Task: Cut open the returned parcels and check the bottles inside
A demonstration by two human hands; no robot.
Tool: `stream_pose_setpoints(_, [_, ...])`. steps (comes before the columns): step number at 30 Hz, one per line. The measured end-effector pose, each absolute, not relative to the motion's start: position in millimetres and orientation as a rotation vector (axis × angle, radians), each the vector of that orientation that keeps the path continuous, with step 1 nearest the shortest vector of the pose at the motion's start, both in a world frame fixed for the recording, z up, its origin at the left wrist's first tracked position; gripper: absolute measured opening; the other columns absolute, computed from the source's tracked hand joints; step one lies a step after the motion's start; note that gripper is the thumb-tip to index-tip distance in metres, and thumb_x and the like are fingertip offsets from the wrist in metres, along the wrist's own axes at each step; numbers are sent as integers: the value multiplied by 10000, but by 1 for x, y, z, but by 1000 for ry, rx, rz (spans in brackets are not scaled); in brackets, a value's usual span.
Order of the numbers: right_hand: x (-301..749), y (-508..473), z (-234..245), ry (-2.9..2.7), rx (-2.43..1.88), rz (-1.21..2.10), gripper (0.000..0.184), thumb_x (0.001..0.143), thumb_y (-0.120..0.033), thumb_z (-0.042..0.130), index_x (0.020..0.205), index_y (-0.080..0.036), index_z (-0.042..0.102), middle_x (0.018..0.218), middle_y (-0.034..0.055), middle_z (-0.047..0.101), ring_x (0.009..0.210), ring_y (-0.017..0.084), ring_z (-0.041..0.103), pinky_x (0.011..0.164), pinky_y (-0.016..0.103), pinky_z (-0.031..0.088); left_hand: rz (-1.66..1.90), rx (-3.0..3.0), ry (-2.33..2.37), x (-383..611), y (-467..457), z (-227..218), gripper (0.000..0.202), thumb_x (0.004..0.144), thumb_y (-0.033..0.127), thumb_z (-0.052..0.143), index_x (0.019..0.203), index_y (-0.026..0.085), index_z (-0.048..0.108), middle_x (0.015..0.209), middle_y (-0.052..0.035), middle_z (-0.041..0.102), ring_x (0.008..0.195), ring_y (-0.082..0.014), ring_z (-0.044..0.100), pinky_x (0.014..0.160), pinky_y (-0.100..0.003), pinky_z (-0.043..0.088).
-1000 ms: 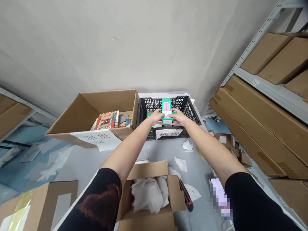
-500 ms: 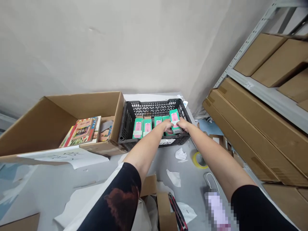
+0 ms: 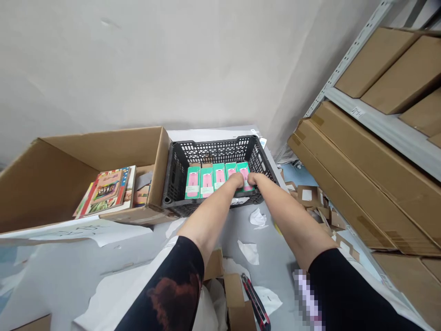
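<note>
Down in a black plastic crate (image 3: 206, 145), five green-and-pink retail boxes (image 3: 206, 182) sit side by side in a tight row. Our left hand (image 3: 236, 180) lies with its fingers on the fourth box, and our right hand (image 3: 253, 178) lies over the rightmost one, the two hands almost touching. We cannot tell whether either hand is clenched on a box or only pressing on it. Just left of the crate, an open cardboard carton (image 3: 103, 154) holds a stack of picture books (image 3: 103, 193), and a paper sign (image 3: 86, 232) hangs on its front. To the right, a metal shelf (image 3: 379, 124) carries flat brown cartons (image 3: 375, 59). Below our forearms lie crumpled paper scraps (image 3: 258, 217) and a red-and-black box cutter (image 3: 257, 299), beside another open carton (image 3: 234, 294).
</note>
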State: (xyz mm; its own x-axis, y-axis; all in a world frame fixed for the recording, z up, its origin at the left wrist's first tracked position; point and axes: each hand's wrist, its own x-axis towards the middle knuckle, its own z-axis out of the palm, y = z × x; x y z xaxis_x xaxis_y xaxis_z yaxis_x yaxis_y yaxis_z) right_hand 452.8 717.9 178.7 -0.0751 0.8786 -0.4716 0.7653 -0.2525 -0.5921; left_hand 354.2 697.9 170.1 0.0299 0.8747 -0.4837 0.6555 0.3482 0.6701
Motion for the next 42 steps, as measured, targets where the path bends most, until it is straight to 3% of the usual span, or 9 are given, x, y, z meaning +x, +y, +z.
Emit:
stream_pose_setpoints(4, [448, 695, 213, -1884, -1972, 1022, 492, 713, -251, 737, 1174, -131, 617, 1188, 181, 650, 1202, 308, 573, 988, 369, 471, 400, 1546, 1633, 335, 677, 206, 315, 746, 152, 700, 1054, 110, 649, 911, -97, 705, 1071, -251, 627, 983, -327, 447])
stream_pose_setpoints(7, [453, 629, 233, -2015, -1553, 731, 413, 880, -291, 553, 1286, -214, 558, 1358, 104, 556, 1325, 278, 451, 1124, 413, 340, 566, 1784, 1482, 290, 620, 236, 450, 810, 220, 641, 1256, 198, 580, 1169, -79, 668, 1159, -232, 587, 1052, -336, 410])
stream_pose_setpoints(10, [466, 529, 234, -2157, -1305, 899, 426, 863, -347, 585, 1287, -306, 575, 1373, 47, 546, 1324, 280, 451, 1128, 442, 342, 761, 1899, 1548, 223, 523, 254, 475, 890, 333, 529, 1357, 249, 509, 1323, -70, 587, 1279, -236, 500, 1086, -365, 397])
stream_pose_setpoints(13, [479, 431, 217, -2098, -1470, 1133, 597, 735, -369, 699, 1315, -359, 560, 1454, 34, 464, 1254, 282, 528, 1057, 444, 435, 595, 1831, 1732, 154, 407, 249, 442, 874, 415, 505, 1308, 335, 545, 1356, -28, 561, 1283, -253, 496, 1073, -392, 426])
stream_pose_setpoints(15, [483, 380, 203, -1974, -1621, 1204, 687, 681, -371, 717, 1342, -378, 529, 1377, 42, 538, 1127, 281, 615, 915, 445, 536, 518, 1746, 1917, 118, 335, 232, 448, 858, 456, 495, 1282, 321, 553, 1376, -43, 540, 1309, -274, 472, 1088, -435, 408])
stream_pose_setpoints(18, [477, 329, 191, -1874, -1713, 1212, 571, 671, -365, 701, 1231, -409, 598, 1127, 20, 680, 899, 270, 689, 699, 405, 584, 511, 1385, 2176, 88, 252, 204, 640, 806, 514, 540, 1352, 189, 459, 1309, -139, 576, 1132, -300, 603, 954, -461, 500])
stream_pose_setpoints(22, [456, 289, 197, -1847, -1723, 1192, 421, 706, -382, 650, 1125, -337, 653, 839, 7, 701, 709, 250, 680, 609, 380, 567, 464, 1139, 1991, 87, 196, 195, 547, 808, 473, 542, 1285, 211, 489, 996, -61, 715, 809, -231, 691, 726, -363, 560])
stream_pose_setpoints(28, [435, 262, 232, -1836, -1739, 843, 337, 774, -415, 601, 1057, -251, 684, 688, 16, 664, 607, 201, 622, 618, 329, 537, 434, 1551, 1897, 92, 199, 241, 465, 818, 287, 559, 1280, 294, 507, 1003, -25, 720, 853, -222, 694, 800, -331, 524])
stream_pose_setpoints(42, [549, 307, 397, -1550, -1771, -329, 364, 935, -326, 430, 1182, -183, 656, 1123, 130, 703, 1046, 280, 635, 969, 430, 430, 959, 2271, 1479, 263, 372, 380, 483, 945, 260, 451, 1419, 194, 389, 1148, -130, 668, 1116, -290, 612, 996, -398, 426])
